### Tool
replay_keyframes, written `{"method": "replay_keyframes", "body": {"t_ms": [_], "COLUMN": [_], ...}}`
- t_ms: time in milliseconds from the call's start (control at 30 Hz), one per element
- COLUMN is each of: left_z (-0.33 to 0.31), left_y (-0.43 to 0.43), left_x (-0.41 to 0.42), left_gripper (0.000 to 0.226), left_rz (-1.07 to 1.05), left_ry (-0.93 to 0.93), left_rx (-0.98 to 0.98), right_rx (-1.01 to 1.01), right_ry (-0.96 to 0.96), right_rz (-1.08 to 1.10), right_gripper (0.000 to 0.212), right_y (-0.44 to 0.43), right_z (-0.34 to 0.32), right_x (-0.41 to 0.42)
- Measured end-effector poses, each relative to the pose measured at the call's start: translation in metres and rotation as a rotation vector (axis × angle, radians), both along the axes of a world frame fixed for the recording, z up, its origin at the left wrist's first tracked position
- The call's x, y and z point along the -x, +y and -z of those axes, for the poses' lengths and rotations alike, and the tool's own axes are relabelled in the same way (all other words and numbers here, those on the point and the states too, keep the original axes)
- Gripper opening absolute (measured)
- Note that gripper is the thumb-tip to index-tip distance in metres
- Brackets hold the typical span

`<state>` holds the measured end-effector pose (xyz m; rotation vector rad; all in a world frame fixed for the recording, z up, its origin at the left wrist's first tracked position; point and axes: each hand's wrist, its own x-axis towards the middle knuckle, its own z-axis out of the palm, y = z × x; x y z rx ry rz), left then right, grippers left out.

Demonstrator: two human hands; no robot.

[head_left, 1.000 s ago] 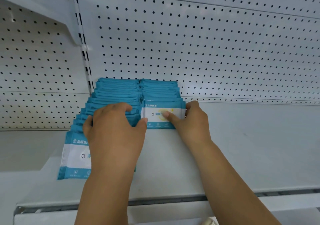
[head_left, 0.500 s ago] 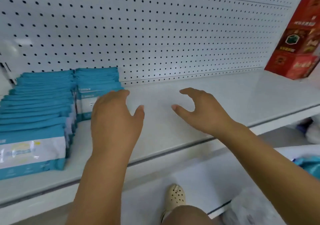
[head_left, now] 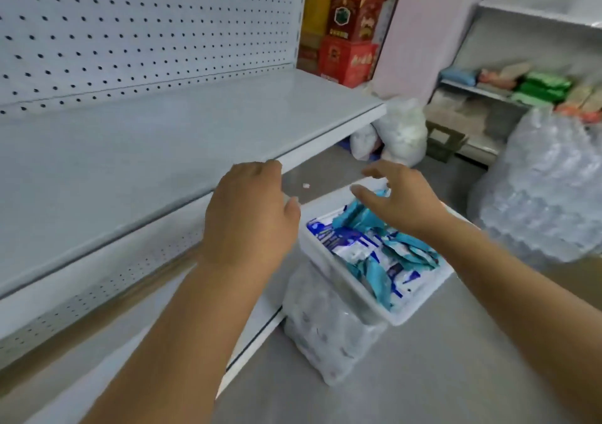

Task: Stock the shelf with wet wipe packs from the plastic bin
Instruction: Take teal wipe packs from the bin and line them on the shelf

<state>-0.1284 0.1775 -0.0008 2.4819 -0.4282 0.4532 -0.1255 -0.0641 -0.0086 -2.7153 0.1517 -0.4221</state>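
A white plastic bin [head_left: 420, 299] sits low at centre right, on top of a clear bag of goods. Several blue-and-white wet wipe packs [head_left: 384, 247] lie loose inside it. My right hand [head_left: 399, 200] hovers over the bin's far end with fingers spread, holding nothing. My left hand [head_left: 249, 215] hangs empty with relaxed fingers in front of the white shelf [head_left: 136, 150], near its front edge. The stocked rows of packs are out of view to the left.
A white pegboard back panel [head_left: 146, 29] rises behind the shelf. Red cartons [head_left: 350, 32] stand past the shelf's right end. White bags [head_left: 400, 133] lie on the floor beyond. A large bubble-wrapped bundle [head_left: 547, 189] stands at right, before another shelf of goods [head_left: 537, 86].
Both hands let go of the stocked packs and drew back from the shelf. My view swung right and down, bringing the bin into sight under my right hand.
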Motion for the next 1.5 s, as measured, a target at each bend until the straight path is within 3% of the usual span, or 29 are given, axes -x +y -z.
{"method": "replay_keyframes", "body": {"t_ms": [133,267,333,500,633,733,867,1100,1367,1500], "left_z": [0.036,0.076,0.093,0.134,0.151,0.159,0.166,0.165,0.16,0.144], "left_y": [-0.053,-0.076,-0.079,-0.077,-0.085,-0.094,-0.098,-0.103,-0.104,-0.11], "left_x": [-0.004,-0.012,-0.018,-0.036,-0.046,-0.045,-0.043,-0.046,-0.048,-0.041], "left_gripper": [0.05,0.043,0.045,0.061,0.068,0.067,0.063,0.061,0.061,0.054], "left_rz": [0.102,0.19,0.212,0.279,0.34,0.379,0.37,0.336,0.311,0.298], "left_ry": [0.071,0.168,0.25,0.388,0.436,0.487,0.47,0.461,0.51,0.501], "left_rx": [-0.032,-0.051,-0.034,-0.093,-0.125,-0.119,-0.166,-0.165,-0.049,0.076], "right_rx": [-0.066,-0.194,-0.248,-0.024,0.069,0.155,0.195,0.061,-0.167,-0.534], "right_ry": [0.135,0.259,0.299,0.66,0.672,0.678,0.582,0.38,0.148,-0.019], "right_rz": [0.18,0.405,0.512,0.357,0.296,0.242,0.231,0.354,0.566,0.609], "right_gripper": [0.037,0.033,0.041,0.093,0.108,0.095,0.054,0.019,0.024,0.022], "right_y": [-0.069,-0.115,-0.132,-0.153,-0.163,-0.171,-0.187,-0.193,-0.209,-0.206], "right_z": [0.033,0.065,0.084,0.129,0.15,0.158,0.152,0.155,0.138,0.12], "right_x": [0.015,0.02,0.018,0.02,0.007,-0.005,-0.013,-0.013,-0.001,0.007]}}
